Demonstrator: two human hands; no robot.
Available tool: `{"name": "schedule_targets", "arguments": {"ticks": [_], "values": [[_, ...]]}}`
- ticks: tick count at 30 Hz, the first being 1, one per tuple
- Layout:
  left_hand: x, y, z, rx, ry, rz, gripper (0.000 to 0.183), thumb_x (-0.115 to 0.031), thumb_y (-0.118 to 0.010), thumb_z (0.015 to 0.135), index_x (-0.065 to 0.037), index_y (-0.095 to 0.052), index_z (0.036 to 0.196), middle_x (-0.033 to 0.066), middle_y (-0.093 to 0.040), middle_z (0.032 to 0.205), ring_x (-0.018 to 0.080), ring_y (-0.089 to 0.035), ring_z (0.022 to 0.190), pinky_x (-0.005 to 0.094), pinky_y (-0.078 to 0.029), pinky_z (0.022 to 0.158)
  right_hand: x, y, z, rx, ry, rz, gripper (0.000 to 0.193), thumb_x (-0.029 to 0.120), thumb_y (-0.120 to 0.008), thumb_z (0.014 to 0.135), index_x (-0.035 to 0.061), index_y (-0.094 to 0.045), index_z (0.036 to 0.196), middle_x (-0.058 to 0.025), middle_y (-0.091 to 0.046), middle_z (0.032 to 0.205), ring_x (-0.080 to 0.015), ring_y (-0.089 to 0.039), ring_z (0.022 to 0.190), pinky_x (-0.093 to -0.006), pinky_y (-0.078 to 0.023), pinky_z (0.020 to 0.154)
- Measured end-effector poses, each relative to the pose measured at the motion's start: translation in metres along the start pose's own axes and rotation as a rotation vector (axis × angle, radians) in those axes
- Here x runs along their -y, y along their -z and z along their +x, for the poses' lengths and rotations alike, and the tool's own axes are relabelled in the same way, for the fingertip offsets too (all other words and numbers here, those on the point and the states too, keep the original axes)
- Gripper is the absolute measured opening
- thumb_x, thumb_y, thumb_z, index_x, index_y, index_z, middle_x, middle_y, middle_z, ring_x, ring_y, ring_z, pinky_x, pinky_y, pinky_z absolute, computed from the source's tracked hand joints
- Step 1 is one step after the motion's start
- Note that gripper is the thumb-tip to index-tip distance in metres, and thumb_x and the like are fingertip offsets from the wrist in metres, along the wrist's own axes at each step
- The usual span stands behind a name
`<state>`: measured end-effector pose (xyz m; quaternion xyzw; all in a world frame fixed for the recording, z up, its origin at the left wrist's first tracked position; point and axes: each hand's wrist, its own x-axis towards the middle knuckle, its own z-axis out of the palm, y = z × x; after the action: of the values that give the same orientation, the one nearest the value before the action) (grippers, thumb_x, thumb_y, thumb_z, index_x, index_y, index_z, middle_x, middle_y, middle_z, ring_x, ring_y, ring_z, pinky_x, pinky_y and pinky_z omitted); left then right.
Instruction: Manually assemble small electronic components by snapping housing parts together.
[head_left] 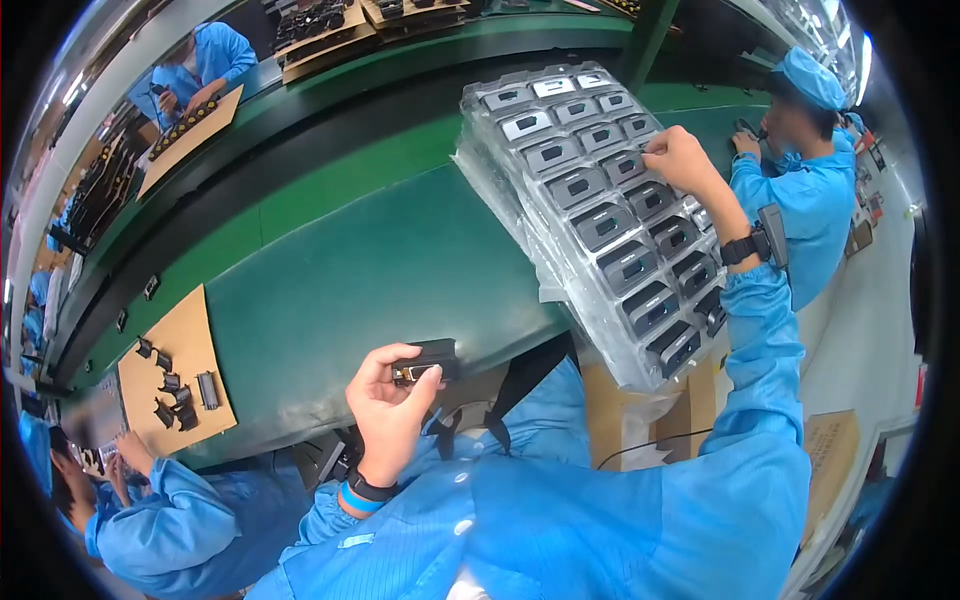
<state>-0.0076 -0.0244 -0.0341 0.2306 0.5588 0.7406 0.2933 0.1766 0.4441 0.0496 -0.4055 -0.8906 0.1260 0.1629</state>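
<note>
Near the front edge of the green bench, my left hand point(388, 412) is closed around a small black box-shaped device point(436, 357). A metallic, gold-tinted part shows on its side by my thumb. My right hand point(685, 165) reaches over a clear plastic tray point(548, 282) at the right. Its fingers are pinched at the right end of a dark grey plastic casing point(622, 167), which still lies in its pocket. Rows of similar casings point(602, 226), each with a dark opening, fill the tray around it.
At the left, a cardboard sheet point(205, 330) carries several black plastic parts point(183, 410). Co-workers in blue sit at the lower left point(180, 520), right point(805, 210) and across the line point(215, 60). The green bench point(380, 260) runs between the tray and cardboard. An open carton point(600, 400) stands below the tray.
</note>
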Motion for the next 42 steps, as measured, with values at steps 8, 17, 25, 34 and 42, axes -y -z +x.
{"name": "schedule_targets", "arguments": {"ticks": [8,17,25,34,42], "values": [[0.002,0.0,0.006,0.039,-0.046,0.008,0.027,0.007,-0.073,0.09,0.002,-0.06,0.114,0.0117,-0.067,0.107,0.0162,-0.071,0.094,0.0288,-0.063,0.077,-0.014,-0.003,0.012,0.042,-0.13,0.24,0.023,0.018,-0.08,0.072,-0.0019,-0.069,0.067,-0.007,-0.063,0.065,-0.0152,-0.059,0.065,-0.0348,-0.048,0.061],[-0.003,-0.009,0.018,0.045,-0.047,-0.149,0.025,0.001,-0.062,0.101,0.007,-0.061,0.126,0.018,-0.07,0.116,0.0224,-0.072,0.103,0.0378,-0.064,0.088,0.151,0.061,-0.16,-0.166,0.18,0.545,0.027,0.0,-0.072,0.092,-0.0048,-0.069,0.118,-0.0007,-0.064,0.092,-0.0064,-0.06,0.078,-0.0213,-0.047,0.069],[0.001,-0.013,0.006,0.125,-0.028,-0.183,0.035,-0.019,-0.048,0.112,0.007,-0.059,0.133,0.0179,-0.068,0.125,0.0232,-0.068,0.114,0.0388,-0.057,0.099,0.224,-0.084,-0.232,0.061,-0.049,1.3,0.025,-0.006,-0.064,0.097,-0.0085,-0.069,0.122,-0.0118,-0.062,0.114,-0.0141,-0.07,0.08,-0.0236,-0.057,0.064],[-0.005,-0.017,-0.003,0.122,-0.038,-0.171,0.03,-0.007,-0.057,0.107,0.005,-0.06,0.134,0.0146,-0.069,0.127,0.0176,-0.065,0.117,0.0323,-0.052,0.101,0.241,-0.117,-0.229,0.006,-0.061,1.245,0.026,-0.005,-0.068,0.096,-0.0046,-0.071,0.122,-0.0085,-0.064,0.11,-0.0106,-0.068,0.079,-0.0225,-0.054,0.062],[0.0,0.009,0.012,0.229,0.116,-0.165,0.026,-0.003,-0.059,0.104,0.003,-0.063,0.129,0.0109,-0.072,0.119,0.0127,-0.067,0.108,0.0281,-0.053,0.094,0.238,-0.144,-0.236,-0.002,-0.103,1.266,0.03,-0.004,-0.072,0.094,-0.0031,-0.069,0.124,-0.0049,-0.069,0.101,-0.0063,-0.064,0.082,-0.0193,-0.049,0.065]]}}
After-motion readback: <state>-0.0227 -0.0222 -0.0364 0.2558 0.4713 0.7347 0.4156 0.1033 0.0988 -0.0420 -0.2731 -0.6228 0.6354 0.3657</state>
